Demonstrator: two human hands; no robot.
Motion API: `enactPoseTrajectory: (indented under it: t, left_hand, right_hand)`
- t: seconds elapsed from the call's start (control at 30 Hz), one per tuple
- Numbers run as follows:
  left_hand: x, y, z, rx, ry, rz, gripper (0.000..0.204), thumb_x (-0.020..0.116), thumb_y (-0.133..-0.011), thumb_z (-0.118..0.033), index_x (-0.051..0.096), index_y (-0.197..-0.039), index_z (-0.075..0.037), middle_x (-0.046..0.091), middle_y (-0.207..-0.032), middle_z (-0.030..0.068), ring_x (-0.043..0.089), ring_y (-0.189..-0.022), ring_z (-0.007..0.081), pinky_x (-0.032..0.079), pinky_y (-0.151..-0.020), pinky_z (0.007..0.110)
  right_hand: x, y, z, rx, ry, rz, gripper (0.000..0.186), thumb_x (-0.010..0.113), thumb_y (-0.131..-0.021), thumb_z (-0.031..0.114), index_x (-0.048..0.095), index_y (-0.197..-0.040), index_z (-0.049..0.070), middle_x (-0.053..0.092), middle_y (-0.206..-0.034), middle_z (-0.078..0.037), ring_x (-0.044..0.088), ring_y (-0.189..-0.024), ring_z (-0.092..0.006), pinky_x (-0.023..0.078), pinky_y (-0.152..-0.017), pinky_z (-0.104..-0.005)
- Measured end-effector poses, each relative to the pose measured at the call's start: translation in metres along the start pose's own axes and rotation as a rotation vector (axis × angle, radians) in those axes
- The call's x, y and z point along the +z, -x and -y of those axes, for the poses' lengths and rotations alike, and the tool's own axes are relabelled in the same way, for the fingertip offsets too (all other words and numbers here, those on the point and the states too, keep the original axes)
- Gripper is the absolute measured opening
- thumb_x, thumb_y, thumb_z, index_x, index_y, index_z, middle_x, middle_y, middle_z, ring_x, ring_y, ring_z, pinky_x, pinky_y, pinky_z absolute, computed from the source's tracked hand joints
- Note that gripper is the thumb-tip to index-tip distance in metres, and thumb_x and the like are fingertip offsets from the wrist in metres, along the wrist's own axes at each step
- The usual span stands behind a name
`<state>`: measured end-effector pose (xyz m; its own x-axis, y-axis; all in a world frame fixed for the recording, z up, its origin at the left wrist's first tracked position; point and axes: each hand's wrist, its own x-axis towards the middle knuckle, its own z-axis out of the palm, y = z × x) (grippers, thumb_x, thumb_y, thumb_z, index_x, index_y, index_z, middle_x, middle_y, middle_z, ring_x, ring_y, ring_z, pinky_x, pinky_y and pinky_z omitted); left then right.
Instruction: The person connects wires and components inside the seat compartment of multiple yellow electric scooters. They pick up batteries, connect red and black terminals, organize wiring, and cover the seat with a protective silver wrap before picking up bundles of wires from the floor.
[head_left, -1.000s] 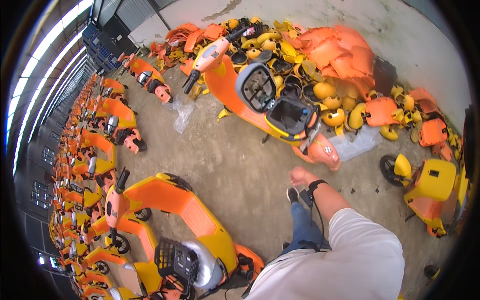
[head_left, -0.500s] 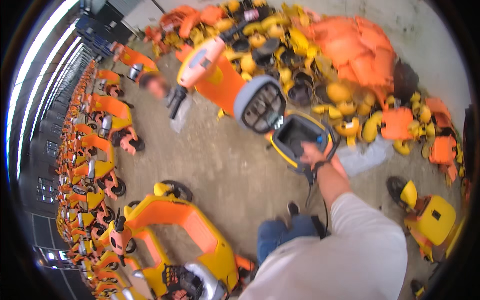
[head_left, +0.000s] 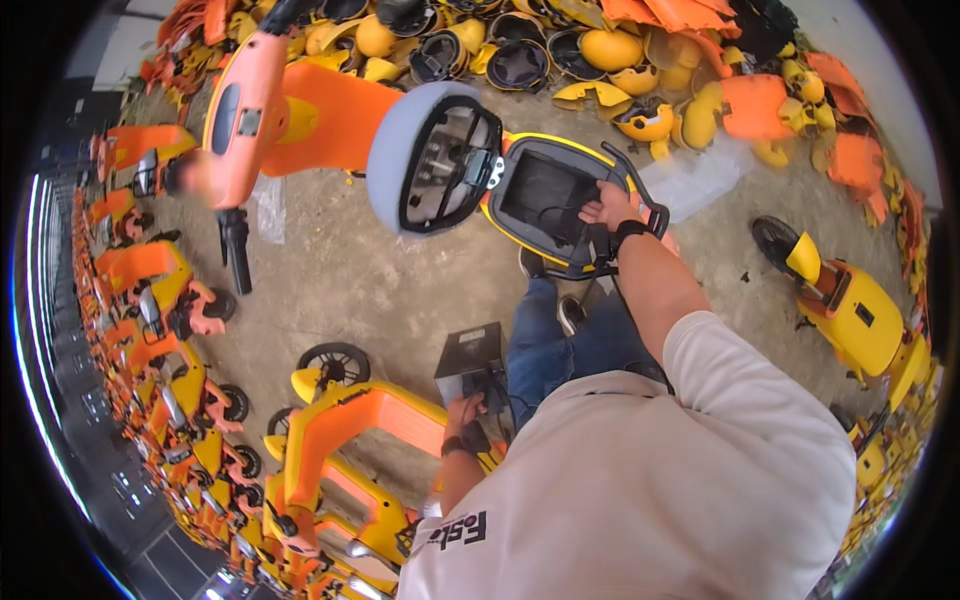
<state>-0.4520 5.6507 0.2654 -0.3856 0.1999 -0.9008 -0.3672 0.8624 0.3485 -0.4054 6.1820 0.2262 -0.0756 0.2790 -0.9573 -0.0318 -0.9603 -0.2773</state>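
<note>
Beside my left leg, my left hand point(head_left: 467, 408) grips a dark, glossy box-shaped object point(head_left: 467, 352); a dark cord hangs near it. My right hand point(head_left: 600, 208) is inside the open storage compartment point(head_left: 540, 185) of the orange and yellow scooter point(head_left: 330, 125), fingers curled at its right side among dark cables, on something I cannot make out. The grey seat lid point(head_left: 395, 170) stands raised on a metal hinge at the compartment's left, its dark underside showing. My shoes are on the concrete just below the scooter's rear.
Yellow shells point(head_left: 610, 50) and orange panels point(head_left: 755, 105) lie piled behind the scooter by a wall, with plastic sheeting point(head_left: 700, 180). A yellow scooter point(head_left: 860, 315) stands at right. Another scooter point(head_left: 360, 420) is beside me at lower left; rows of scooters point(head_left: 150, 270) line the left.
I have moved forward to the scooter with the raised lid. My right hand has reached into its compartment, its fingers now more curled. My left hand has come into view with the dark box.
</note>
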Motion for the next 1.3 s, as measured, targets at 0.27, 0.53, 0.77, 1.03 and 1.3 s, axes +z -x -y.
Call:
enactPoseTrajectory:
  t: [0.27, 0.53, 0.77, 1.03, 1.3]
  left_hand:
    - [-0.073, -0.027, -0.108, 0.042, -0.178, -0.077, 0.022, 0.062, -0.072, -0.019, 0.057, -0.076, 0.003, 0.059, -0.058, 0.0076, 0.056, -0.051, 0.0155, 0.044, -0.050, 0.027]
    - [-0.083, 0.030, -0.227, 0.276, -0.399, -0.090, 0.026, 0.063, -0.073, -0.022, 0.056, -0.067, 0.002, 0.057, -0.054, 0.0075, 0.055, -0.048, 0.0147, 0.043, -0.047, 0.028]
    - [-0.072, 0.100, -0.310, 0.403, -0.282, 0.037, 0.026, 0.062, -0.078, -0.023, 0.051, -0.067, -0.002, 0.051, -0.056, 0.0035, 0.050, -0.046, 0.0127, 0.043, -0.047, 0.025]
    - [-0.028, 0.140, -0.412, 0.494, -0.103, 0.350, 0.024, 0.058, -0.082, -0.019, 0.046, -0.065, -0.007, 0.045, -0.056, 0.0017, 0.047, -0.049, 0.0128, 0.045, -0.051, 0.029]
    - [0.028, 0.068, -0.452, 0.476, -0.220, 0.509, 0.018, 0.055, -0.084, -0.015, 0.049, -0.071, -0.004, 0.048, -0.061, 0.0031, 0.050, -0.053, 0.0150, 0.047, -0.058, 0.030]
  right_hand:
    - [-0.006, 0.035, -0.004, -0.173, -0.035, -0.021, 0.030, 0.059, -0.080, 0.036, 0.053, -0.086, 0.007, 0.052, -0.072, -0.002, 0.055, -0.064, -0.0175, 0.045, -0.058, -0.0356]
    - [-0.030, 0.149, -0.060, -0.691, 0.770, 0.574, 0.020, 0.073, -0.064, 0.013, 0.060, -0.076, 0.005, 0.060, -0.075, -0.002, 0.054, -0.068, -0.0099, 0.045, -0.064, -0.0262]
    - [-0.127, 0.131, -0.168, -1.399, 1.406, 0.652, 0.027, 0.070, -0.057, 0.011, 0.058, -0.080, 0.005, 0.057, -0.082, -0.012, 0.056, -0.084, -0.0277, 0.046, -0.070, -0.0335]
    - [-0.137, 0.127, -0.202, -1.458, 1.270, 0.558, 0.027, 0.066, -0.055, 0.009, 0.055, -0.080, 0.005, 0.055, -0.084, -0.011, 0.054, -0.083, -0.0316, 0.045, -0.071, -0.0394]
    - [-0.105, 0.152, -0.196, -1.139, 1.377, 0.487, 0.029, 0.070, -0.057, 0.015, 0.056, -0.081, 0.008, 0.057, -0.085, -0.010, 0.055, -0.085, -0.0305, 0.045, -0.072, -0.0394]
